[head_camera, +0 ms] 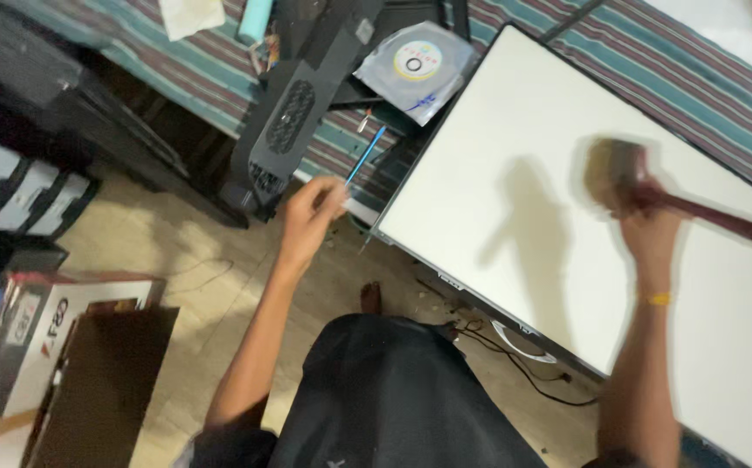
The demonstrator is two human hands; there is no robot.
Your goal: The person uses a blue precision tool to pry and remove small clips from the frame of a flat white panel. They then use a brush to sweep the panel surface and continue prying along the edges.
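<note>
While we are looking down from above, our right hand [649, 221] is gripping a blurred dark red wooden-handled brush [627, 178] over a large flat white panel [515, 156], well inside its edges. Our left hand [314, 208] is pinching a thin blue stick [365, 156] beside the panel's left edge, above bare tan floor [194, 260].

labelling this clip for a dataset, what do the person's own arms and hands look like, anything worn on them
Both arms are bare from the elbow down, with no sleeves or gloves in view. The left hand has no ring, watch or band that can be seen. The right hand is motion-blurred; just below it a thin yellow band circles the wrist. No other markings can be made out.
</note>
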